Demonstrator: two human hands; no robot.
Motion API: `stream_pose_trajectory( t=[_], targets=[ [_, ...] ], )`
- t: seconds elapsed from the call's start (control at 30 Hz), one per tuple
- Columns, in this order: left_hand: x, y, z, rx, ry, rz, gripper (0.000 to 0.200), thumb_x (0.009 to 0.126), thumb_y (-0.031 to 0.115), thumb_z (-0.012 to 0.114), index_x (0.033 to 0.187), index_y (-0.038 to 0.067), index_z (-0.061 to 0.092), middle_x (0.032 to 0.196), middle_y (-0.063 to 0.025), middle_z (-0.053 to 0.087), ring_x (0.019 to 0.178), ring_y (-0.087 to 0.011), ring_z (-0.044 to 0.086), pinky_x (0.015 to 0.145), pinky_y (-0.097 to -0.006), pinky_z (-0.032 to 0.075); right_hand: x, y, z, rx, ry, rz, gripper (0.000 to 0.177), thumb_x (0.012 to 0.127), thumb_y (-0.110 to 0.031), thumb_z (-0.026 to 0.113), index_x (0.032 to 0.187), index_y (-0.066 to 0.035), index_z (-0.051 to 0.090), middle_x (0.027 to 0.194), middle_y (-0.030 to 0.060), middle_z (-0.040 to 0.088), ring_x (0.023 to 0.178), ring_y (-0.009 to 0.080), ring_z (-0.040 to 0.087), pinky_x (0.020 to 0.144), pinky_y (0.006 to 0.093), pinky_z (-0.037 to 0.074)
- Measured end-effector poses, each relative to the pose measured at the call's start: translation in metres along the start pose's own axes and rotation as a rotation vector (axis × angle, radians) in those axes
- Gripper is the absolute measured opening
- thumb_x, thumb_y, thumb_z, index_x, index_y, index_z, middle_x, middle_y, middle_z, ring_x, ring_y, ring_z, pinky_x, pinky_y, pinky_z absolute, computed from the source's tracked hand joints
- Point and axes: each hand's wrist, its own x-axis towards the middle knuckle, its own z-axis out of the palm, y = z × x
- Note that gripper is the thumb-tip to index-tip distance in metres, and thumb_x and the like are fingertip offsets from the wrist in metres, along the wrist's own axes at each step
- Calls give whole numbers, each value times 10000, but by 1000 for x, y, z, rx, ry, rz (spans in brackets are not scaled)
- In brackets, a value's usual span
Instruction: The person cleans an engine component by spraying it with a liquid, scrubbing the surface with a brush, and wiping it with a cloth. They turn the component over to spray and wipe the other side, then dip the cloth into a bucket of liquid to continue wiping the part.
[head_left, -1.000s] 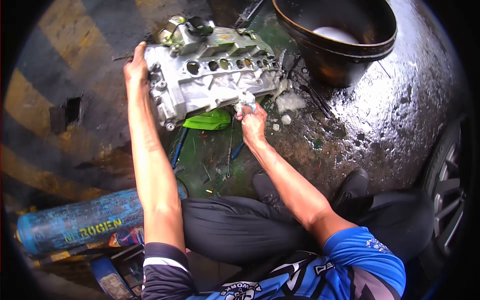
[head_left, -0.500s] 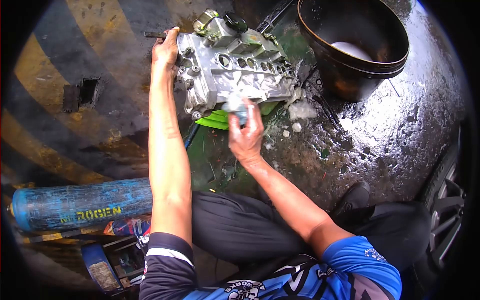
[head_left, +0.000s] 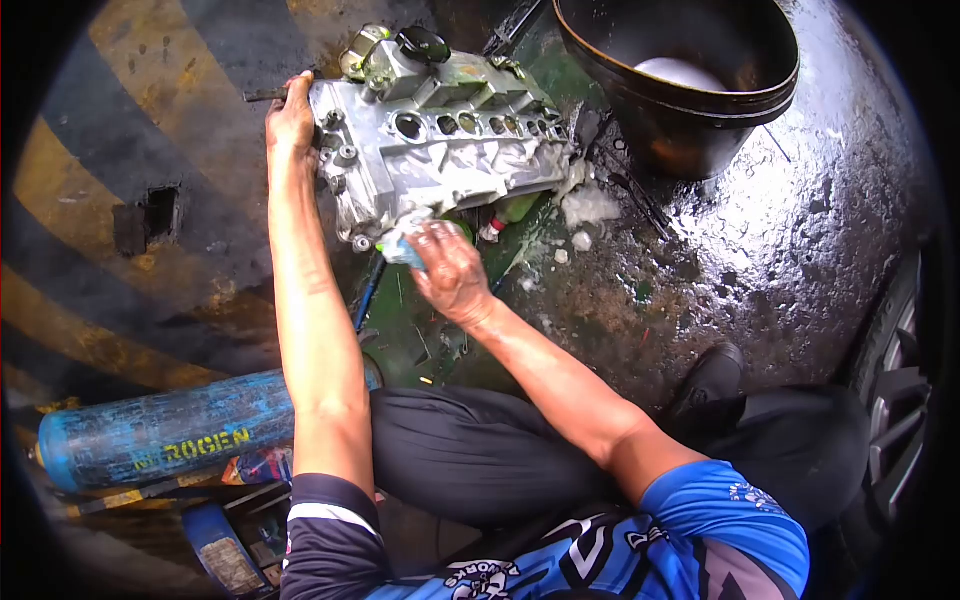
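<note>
A silver engine cylinder head with round openings along its side is tilted above the floor, streaked with white foam. My left hand is closed around its upper left end, where a short dark bar sticks out. Below the head's lower left edge, my right hand grips a light-blue soapy sponge. Foam covers the sponge and wets the fingers. Something bright green lies under the head, mostly hidden by it and by the right hand.
A black bucket with whitish liquid stands at the upper right. Foam clumps lie on the wet floor. A blue nitrogen cylinder lies at the lower left, and a car wheel is at the right edge.
My right hand with the sponge has moved left along the head's lower edge. In the view, the head, left hand and bucket all sit farther left.
</note>
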Motion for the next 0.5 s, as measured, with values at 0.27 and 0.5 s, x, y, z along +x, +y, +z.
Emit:
stream_pose_trajectory(
  t=[0.27,0.5],
  targets=[
    [-10,11,4,-2,2,-99,506,855,351,719,1141,-58,634,1108,-109,650,984,-198,601,858,-331,487,2,3,-1,21,-18,-18,483,642,-66,752,1103,-16,618,1097,173,628,1071,360,597,985,465,471],
    [9,-6,-5,117,42,-3,463,852,354,711,1099,-35,669,1074,-100,650,970,-184,583,867,-318,468,-6,70,-33,77,246,451,362,749,-18,644,1106,15,595,1089,206,614,1019,401,592,921,448,488]
  ],
)
